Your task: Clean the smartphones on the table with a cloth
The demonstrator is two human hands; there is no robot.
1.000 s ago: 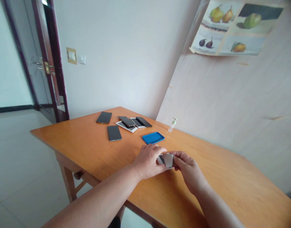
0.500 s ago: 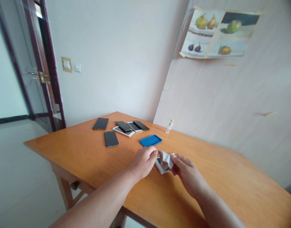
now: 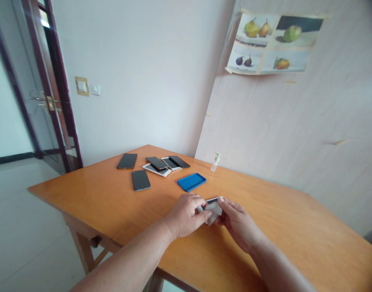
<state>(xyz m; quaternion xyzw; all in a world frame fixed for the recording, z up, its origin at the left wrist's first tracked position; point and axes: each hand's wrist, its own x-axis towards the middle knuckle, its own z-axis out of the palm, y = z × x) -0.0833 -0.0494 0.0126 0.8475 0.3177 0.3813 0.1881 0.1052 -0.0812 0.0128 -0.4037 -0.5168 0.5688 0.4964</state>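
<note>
A white-framed smartphone (image 3: 212,200) with a dark screen is held low over the table between my two hands. My right hand (image 3: 237,221) is closed on its right side, thumb on top. A light grey cloth (image 3: 214,208) lies crumpled across the screen and covers much of it. My left hand (image 3: 186,215) is closed at the phone's left side, its thumb pressing the cloth and its fingers curled by the phone's edge. Just beyond my hands rests a blue phone case (image 3: 192,182), hollow side up.
Several phones lie farther back on the wooden table (image 3: 113,202), including a dark phone (image 3: 127,161), a grey-edged phone (image 3: 140,180) and an overlapping group with a white phone (image 3: 164,172). A small clear pump bottle (image 3: 214,164) stands near the wall.
My left hand has shifted from the cloth's raised upper corner down onto the cloth and the phone's left side. The cloth now lies flatter over the screen. My right hand stays at the right edge.
</note>
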